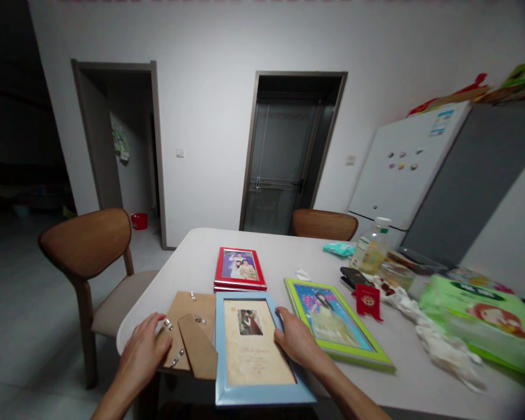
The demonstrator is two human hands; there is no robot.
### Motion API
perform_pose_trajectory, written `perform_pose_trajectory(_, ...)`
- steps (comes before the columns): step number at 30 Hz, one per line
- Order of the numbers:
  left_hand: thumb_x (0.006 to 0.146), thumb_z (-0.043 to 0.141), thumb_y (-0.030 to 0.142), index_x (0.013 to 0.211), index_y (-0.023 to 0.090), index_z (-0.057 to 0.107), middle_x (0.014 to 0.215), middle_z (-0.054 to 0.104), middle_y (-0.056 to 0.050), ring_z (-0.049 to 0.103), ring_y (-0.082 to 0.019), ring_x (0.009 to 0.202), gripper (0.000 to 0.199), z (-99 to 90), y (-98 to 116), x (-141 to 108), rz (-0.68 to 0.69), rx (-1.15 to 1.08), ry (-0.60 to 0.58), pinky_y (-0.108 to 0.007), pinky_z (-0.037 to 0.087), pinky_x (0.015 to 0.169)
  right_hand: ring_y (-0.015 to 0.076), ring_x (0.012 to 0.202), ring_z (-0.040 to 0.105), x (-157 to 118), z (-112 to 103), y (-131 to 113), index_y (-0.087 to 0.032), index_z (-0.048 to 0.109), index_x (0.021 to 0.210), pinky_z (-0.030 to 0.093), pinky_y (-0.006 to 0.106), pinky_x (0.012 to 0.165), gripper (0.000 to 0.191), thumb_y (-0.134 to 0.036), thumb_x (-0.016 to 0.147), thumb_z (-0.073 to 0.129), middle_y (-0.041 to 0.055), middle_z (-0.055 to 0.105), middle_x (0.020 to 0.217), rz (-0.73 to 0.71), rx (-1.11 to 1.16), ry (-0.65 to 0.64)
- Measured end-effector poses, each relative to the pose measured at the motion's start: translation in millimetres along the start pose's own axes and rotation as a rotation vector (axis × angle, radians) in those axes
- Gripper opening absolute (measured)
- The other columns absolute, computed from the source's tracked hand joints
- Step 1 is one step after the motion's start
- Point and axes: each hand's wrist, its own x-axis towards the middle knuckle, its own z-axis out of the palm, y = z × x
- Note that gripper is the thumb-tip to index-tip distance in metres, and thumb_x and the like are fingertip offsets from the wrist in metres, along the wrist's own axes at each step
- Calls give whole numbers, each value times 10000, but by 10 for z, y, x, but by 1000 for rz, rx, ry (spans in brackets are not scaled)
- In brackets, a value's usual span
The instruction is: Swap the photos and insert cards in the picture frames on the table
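Head view: right fingers clamped on the side rail of a blue frame (221, 361), left fingers at a brown backing board (207, 306).

Left hand (143, 353): fingers bent over the board's left edge, by a metal clip (168, 324); whether they pinch, cannot tell. Right hand (300, 343): thumb on the rail, forefinger near the upper corner, rest hidden. Blue frame lies face up at the near edge of the bench (289, 251), a cream print (254, 370) inside; the backing board, with its stand flap (196, 344), is just left of it. Beyond: stacked red frames (219, 277). To the right: green frame (376, 357), face up, then red booklet (368, 301), capped bottle (370, 251), crumpled tissue (452, 356), green pack (485, 315). Wooden chairs (90, 242) at the left and far sides.
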Motion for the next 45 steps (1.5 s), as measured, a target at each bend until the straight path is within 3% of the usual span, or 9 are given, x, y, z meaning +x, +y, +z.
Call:
perform_pose_trajectory(3, 632, 492, 301, 1023, 130, 512, 1185, 487, -125, 423, -267, 1119, 427, 66, 118, -75, 54, 2, 48, -402, 312, 952, 154, 662, 552, -3, -70, -20, -120, 431, 1097, 393, 238, 613, 479, -165, 621, 406, 49, 586, 724, 161, 319, 17)
perform_pose_trajectory(7, 671, 498, 264, 1059, 176, 499, 1226, 466, -88, 393, -233, 1153, 398, 160, 702, -305, 154, -229, -97, -404, 308, 966, 127, 450, 501, -119, -318, -275, -151, 255, 1239, 385, 220, 466, 626, -230, 633, 391, -41, 520, 539, 340, 884, -33)
perform_pose_trajectory(12, 673, 556, 227, 1116, 179, 463, 1264, 423, -107, 383, -237, 1156, 455, 346, 1463, -502, 370, -332, -252, -423, 316, 967, 123, 493, 529, -224, -576, -631, -162, 149, 1299, 422, 224, 501, 745, -258, 615, 429, -33, 578, 629, 208, 1059, -4)
perform_pose_trajectory(16, 687, 552, 207, 1157, 145, 416, 1271, 405, -131, 367, -247, 1164, 493, 448, 1639, -511, 529, -268, -177, -425, 335, 961, 121, 526, 550, -233, -614, -707, -159, 155, 1297, 445, 226, 528, 766, -228, 595, 453, -24, 605, 693, 164, 1152, -33)
perform_pose_trajectory(21, 750, 377, 70, 1192, 158, 360, 1181, 496, -97, 437, -177, 1104, 451, 359, 1558, -498, 745, -243, -45, -328, 380, 934, 122, 563, 580, -221, -596, -695, -188, 212, 1273, 469, 236, 541, 701, -193, 616, 457, -2, 607, 750, 208, 1242, -48)
perform_pose_trajectory(29, 736, 469, 289, 1077, 168, 446, 1031, 573, -72, 597, -189, 803, 363, -19, 996, -336, 43, -483, 130, -280, 502, 669, 162, 676, 609, -107, -341, -261, -119, 299, 1242, 479, 257, 527, 640, -158, 614, 418, 78, 583, 882, 245, 916, -51)
perform_pose_trajectory(33, 686, 518, 402, 942, 173, 535, 905, 628, -43, 602, -182, 650, 344, -20, 674, -407, -111, -475, 71, -275, 489, 597, 191, 934, 557, -56, -141, 19, -87, 423, 1176, 440, 300, 791, 562, -150, 618, 394, 120, 564, 1063, 119, 457, -1)
perform_pose_trajectory(36, 683, 520, 413, 899, 186, 569, 864, 646, -30, 599, -182, 626, 317, 23, 546, -481, -96, -384, 31, -274, 477, 607, 197, 1058, 477, -29, -37, 116, -43, 458, 1151, 333, 303, 922, 526, -146, 641, 382, 141, 520, 1145, 13, 190, 34)
perform_pose_trajectory(45, 755, 440, 330, 986, 189, 538, 971, 625, -64, 596, -223, 861, 288, 108, 456, -558, 65, 29, -53, -331, 481, 715, 208, 963, 503, -76, 29, 37, -53, 530, 1076, 326, 290, 891, 430, -140, 678, 394, 144, 565, 1032, -98, -79, 23)
